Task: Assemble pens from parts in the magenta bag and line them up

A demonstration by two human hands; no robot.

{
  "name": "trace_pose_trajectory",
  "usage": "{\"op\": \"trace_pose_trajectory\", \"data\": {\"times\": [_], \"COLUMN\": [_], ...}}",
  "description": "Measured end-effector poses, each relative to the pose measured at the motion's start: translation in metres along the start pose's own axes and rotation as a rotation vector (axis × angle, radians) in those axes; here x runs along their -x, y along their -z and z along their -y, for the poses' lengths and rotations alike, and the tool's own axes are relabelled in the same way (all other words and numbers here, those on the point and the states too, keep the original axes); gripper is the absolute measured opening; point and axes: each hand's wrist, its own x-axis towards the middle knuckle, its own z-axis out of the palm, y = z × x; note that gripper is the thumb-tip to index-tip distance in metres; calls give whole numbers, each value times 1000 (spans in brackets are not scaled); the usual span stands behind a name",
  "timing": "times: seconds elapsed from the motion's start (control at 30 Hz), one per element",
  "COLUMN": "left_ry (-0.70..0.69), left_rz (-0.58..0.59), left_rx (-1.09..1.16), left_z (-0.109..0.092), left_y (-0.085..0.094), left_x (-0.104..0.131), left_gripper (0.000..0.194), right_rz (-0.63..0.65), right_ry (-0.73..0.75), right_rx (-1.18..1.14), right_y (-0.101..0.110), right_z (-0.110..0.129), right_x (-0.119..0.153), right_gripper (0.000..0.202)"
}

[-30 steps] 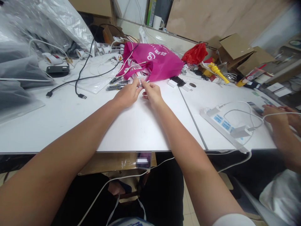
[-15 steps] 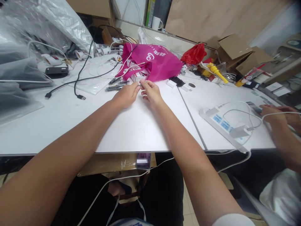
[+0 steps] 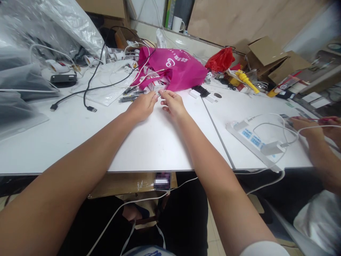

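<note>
The left hand (image 3: 144, 105) and right hand (image 3: 173, 103) pinch a partly hidden slim item (image 3: 159, 94) between them; the pink bag (image 3: 188, 73) lies at its one o'clock; the hands sit slightly farther apart than a second earlier.

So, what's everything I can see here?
Tote bag: one, magenta, back centre
Pens: several, mostly dark, beside tote bag
Slim handheld item: one, greyish, centre
USB cable: one, black, left side
Power strip: one, white, right side
Mug: one, white, far back
Plastic bag: one, red, back right
Cardboard boxes: several, brown, mostly back
Plastic sacks: several, translucent, far left
Tabletop sections: two, white, centre
Other clutter: uncounted, mixed, back right
Co-worker's hands: two, bare, far right
Left hand: one, bare, centre
Right hand: one, bare, centre
</note>
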Motion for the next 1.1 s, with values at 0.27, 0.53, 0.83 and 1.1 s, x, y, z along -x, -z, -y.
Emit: {"op": "trace_pose_trajectory", "data": {"times": [0.27,0.53,0.83,1.1], "left_ry": [36,28,-4,-79], "left_rz": [38,6,11,-126], "left_rx": [-42,38,147,418], "left_z": [-4,0,4,15], "left_y": [0,-4,-9,-23], "left_x": [0,-1,-4,-11], "left_gripper": [24,25,40,49], "right_rz": [-19,-17,52,86], "right_ry": [-19,29,82,141], "right_rx": [-12,0,56,71], "right_y": [0,0,3,0], "right_z": [-2,-3,-1,-5], "right_x": [-2,-3,-1,-7], "right_gripper": [53,56,56,62]}}
